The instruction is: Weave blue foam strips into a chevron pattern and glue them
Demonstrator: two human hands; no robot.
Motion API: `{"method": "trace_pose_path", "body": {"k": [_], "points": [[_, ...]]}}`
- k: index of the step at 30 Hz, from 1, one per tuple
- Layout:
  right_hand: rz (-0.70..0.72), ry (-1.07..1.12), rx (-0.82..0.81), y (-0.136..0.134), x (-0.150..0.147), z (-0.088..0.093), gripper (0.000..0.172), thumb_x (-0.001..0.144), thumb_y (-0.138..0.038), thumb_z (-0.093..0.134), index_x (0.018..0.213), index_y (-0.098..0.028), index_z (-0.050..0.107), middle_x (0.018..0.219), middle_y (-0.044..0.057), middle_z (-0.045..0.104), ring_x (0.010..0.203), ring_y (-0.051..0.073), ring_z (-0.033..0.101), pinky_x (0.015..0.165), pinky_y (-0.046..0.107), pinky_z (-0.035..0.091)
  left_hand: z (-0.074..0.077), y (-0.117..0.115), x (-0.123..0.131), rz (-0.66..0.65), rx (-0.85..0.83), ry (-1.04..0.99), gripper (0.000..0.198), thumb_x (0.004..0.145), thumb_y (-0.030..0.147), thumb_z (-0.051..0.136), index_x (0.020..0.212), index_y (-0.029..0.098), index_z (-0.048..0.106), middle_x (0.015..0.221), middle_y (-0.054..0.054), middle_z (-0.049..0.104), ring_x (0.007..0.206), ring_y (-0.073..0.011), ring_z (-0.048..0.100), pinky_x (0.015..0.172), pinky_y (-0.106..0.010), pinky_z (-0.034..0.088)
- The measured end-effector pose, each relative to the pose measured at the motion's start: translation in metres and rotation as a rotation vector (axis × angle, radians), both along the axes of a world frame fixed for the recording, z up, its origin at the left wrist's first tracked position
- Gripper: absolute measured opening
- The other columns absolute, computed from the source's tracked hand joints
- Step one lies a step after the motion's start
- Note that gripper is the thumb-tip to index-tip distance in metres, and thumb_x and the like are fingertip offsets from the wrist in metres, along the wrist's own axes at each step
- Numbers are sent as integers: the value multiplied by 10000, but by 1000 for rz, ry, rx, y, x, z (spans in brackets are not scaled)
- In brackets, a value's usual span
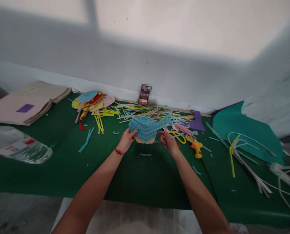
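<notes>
My left hand [128, 139] grips the left edge of a fan-shaped piece [143, 127], its thumb on the front. Overlapping light-blue strips cover the piece in V-shaped rows, and a tan base shows along its lower edge. Long loose strip ends [168, 119] stick out at its upper right. Beside the right edge is my right hand [168, 142], index finger stretched toward the piece and the other fingers curled. A thin blue strip [178, 135] passes through those curled fingers. A yellow glue gun [197, 148] lies just right of this hand.
Colourful strips [108, 112] and finished-looking fans [91, 99] lie along the back of the green table [69, 175]. At left are a plastic bottle [20, 144] and large pads [18, 107]. Teal sheets [252, 136] and white cords [281, 182] are at right. A blurred-out object [145, 94] leans on the wall.
</notes>
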State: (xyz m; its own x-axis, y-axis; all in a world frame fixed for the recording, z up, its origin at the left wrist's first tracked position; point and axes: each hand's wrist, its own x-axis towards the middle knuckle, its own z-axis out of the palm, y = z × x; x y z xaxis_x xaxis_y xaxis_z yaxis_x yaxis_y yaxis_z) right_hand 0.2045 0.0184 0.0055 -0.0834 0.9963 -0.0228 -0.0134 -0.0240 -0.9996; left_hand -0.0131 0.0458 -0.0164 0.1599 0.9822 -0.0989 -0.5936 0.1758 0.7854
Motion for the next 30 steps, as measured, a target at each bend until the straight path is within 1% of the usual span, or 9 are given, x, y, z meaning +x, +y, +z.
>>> {"method": "trace_pose_path", "body": {"k": [4, 7, 9, 12, 15, 17, 21, 25, 30], "points": [[-8, 84, -4, -7, 2, 7, 640, 765, -763, 384, 951, -195, 612, 421, -105, 239, 349, 74, 131, 357, 224, 119, 0, 0, -1, 8, 6, -3, 438, 610, 303, 810, 983, 166, 625, 1023, -77, 701, 914, -221, 659, 812, -345, 523], [74, 62, -16, -15, 2, 13, 721, 775, -788, 285, 960, -190, 643, 422, -87, 257, 359, 85, 161, 366, 227, 147, 0, 0, -1, 6, 7, -1, 434, 611, 305, 808, 980, 168, 623, 1032, -78, 701, 936, -227, 657, 820, -346, 525], [140, -4, -39, -19, 2, 14, 765, 787, -787, 229, 861, -173, 679, 418, -67, 290, 363, 86, 208, 380, 231, 181, 1, 0, -2, 10, 9, 0, 435, 609, 305, 809, 977, 167, 622, 1028, -79, 703, 951, -235, 655, 828, -352, 525], [212, -189, -69, -23, 3, 12, 733, 821, -739, 264, 666, -156, 681, 397, -46, 329, 364, 79, 266, 406, 233, 205, 1, 1, -2, 22, 22, -10, 435, 612, 308, 808, 976, 160, 620, 1018, -79, 705, 955, -239, 656, 838, -358, 525], [143, -437, 4, -28, 4, 7, 587, 811, -665, 444, 597, -158, 647, 427, -40, 385, 404, 82, 320, 430, 232, 217, 0, 3, -3, 43, 25, -23, 410, 624, 308, 799, 964, 159, 622, 1006, -71, 708, 927, -225, 662, 816, -341, 531], [121, -589, 100, -33, 3, 5, 469, 784, -613, 544, 689, -168, 658, 498, -35, 459, 460, 96, 380, 457, 230, 257, -1, 4, -5, 61, 16, -31, 401, 632, 302, 793, 970, 165, 625, 1004, -64, 709, 912, -215, 664, 795, -326, 533], [296, -927, 270, -48, -7, 1, 356, 792, -480, 628, 1033, -218, 644, 716, -3, 615, 651, 149, 556, 587, 242, 368, -1, 6, -6, 72, 13, -44, 406, 642, 302, 787, 990, 170, 624, 998, -63, 715, 926, -220, 664, 790, -323, 535], [400, -1206, 316, -54, -19, -3, 180, 870, -299, 566, 1013, -208, 625, 918, 53, 671, 823, 171, 619, 685, 244, 401, 0, 6, -6, 76, 8, -62, 404, 630, 288, 794, 976, 166, 624, 948, -54, 726, 888, -209, 675, 761, -301, 541], [468, -1391, 319, -58, -21, 10, 136, 922, -222, 478, 946, -184, 606, 922, 71, 669, 903, 171, 616, 731, 242, 414, 3, 5, -6, 81, -8, -74, 406, 623, 269, 800, 969, 156, 618, 888, -42, 731, 822, -191, 683, 741, -289, 543]]}}
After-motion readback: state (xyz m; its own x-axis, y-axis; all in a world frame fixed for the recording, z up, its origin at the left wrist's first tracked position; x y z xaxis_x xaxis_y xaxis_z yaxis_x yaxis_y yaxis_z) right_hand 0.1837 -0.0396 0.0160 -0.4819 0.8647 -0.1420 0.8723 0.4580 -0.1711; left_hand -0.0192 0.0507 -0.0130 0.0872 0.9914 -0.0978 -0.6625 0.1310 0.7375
